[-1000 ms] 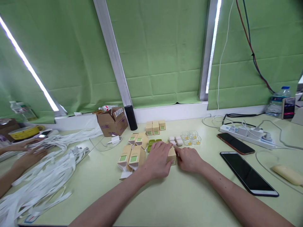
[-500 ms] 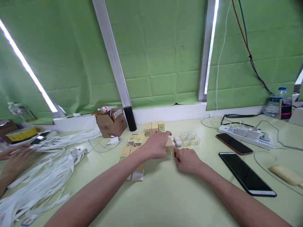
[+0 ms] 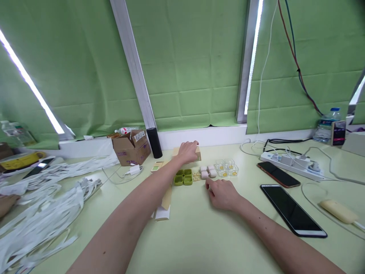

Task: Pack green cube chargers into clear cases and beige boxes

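Observation:
My left hand [image 3: 187, 151] reaches to the back of the table, fingers bent over a small cream box [image 3: 199, 154] in a row there. My right hand [image 3: 224, 193] rests on the table, fingers curled and the index fingertip just in front of white rounded pieces [image 3: 211, 173]. Between the hands lie green square cups [image 3: 183, 177] and small cream pieces [image 3: 196, 176]. Clear cups [image 3: 226, 168] with yellow bits stand right of the white pieces. My left forearm partly hides more cream boxes [image 3: 163, 213].
White straps [image 3: 48, 213] cover the left side, beside another person's hand [image 3: 8, 203]. A cardboard box [image 3: 131, 150] and black cylinder [image 3: 154, 142] stand behind. To the right are two phones [image 3: 293, 209], a power strip [image 3: 291, 166] and a yellowish device [image 3: 339, 211].
My left hand has moved back with the box, uncovering the green cups, cream pieces and white pieces. My right hand has stayed nearly in place. The other person's hands have shifted left.

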{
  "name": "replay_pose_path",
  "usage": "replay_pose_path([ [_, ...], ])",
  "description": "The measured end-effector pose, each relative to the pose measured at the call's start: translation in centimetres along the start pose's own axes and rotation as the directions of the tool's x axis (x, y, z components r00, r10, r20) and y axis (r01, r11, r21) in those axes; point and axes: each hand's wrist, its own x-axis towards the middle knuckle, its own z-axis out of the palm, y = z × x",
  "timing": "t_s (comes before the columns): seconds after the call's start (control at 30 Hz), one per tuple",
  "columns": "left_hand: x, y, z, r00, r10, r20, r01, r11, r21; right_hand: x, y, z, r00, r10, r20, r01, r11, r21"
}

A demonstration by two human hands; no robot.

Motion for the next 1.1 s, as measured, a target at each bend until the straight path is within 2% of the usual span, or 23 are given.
replay_pose_path([
  [0.23, 1.0, -0.4, 3.5, 0.999, -0.040, 0.021, 0.040, 0.999, 0.025, 0.1, 0.0, -0.1, 1.000, -0.004, 0.001, 0.004, 1.000, 0.003],
  [0.53, 1.1, -0.7, 5.5, 0.997, -0.055, 0.060, 0.054, 0.998, 0.025, -0.2, -0.2, -0.6, 1.000, 0.000, 0.019, 0.000, 1.000, 0.017],
  [0.7, 0.3, 0.2, 5.2, 0.998, -0.048, 0.042, 0.046, 0.998, 0.037, -0.2, -0.2, -0.5, 1.000, -0.011, 0.019, 0.011, 1.000, 0.017],
  [0.83, -1.2, 2.0, 4.4, 1.000, -0.016, 0.013, 0.016, 0.999, 0.039, -0.1, -0.3, -0.5, 1.000, -0.013, 0.012, 0.012, 1.000, 0.019],
  [0.97, -2.7, 3.9, 4.0, 0.997, -0.017, 0.081, 0.015, 1.000, 0.020, -0.2, -0.3, -0.7, 1.000, -0.003, 0.020, 0.003, 1.000, 0.023],
  [1.1, -3.6, 4.8, 4.1, 0.988, -0.022, 0.156, 0.022, 1.000, 0.000, -0.2, -0.3, -0.6, 1.000, -0.001, 0.012, 0.001, 1.000, 0.024],
])
